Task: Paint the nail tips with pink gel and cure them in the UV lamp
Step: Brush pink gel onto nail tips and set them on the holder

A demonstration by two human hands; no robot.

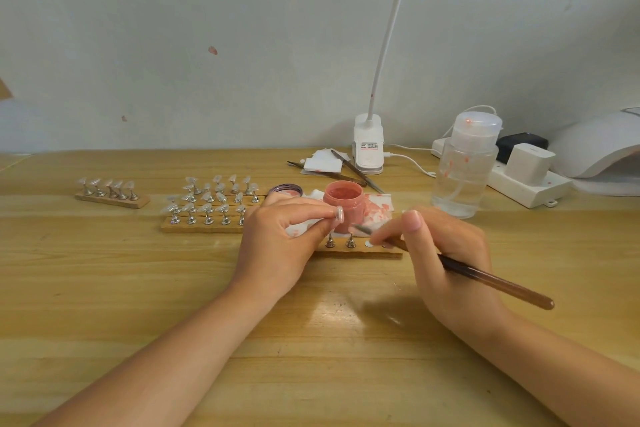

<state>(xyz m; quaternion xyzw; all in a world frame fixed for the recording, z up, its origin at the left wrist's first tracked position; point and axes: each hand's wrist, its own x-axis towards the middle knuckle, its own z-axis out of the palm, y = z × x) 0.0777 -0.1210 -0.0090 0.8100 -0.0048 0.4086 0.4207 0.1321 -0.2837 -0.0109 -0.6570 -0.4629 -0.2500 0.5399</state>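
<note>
My left hand pinches a clear nail tip on its small stand, held just in front of the open pink gel jar. A brown-handled brush is gripped by my right hand, its fine tip pointing left toward the nail tip. Below both hands lies a wooden strip with two bare metal stands. Wooden strips to the left carry several clear nail tips. The white UV lamp sits at the far right edge.
A clear pump bottle stands right of the jar. Behind it are a white power strip with a charger, a clip-on desk lamp, tweezers on white pads, the jar's lid and a stained tissue.
</note>
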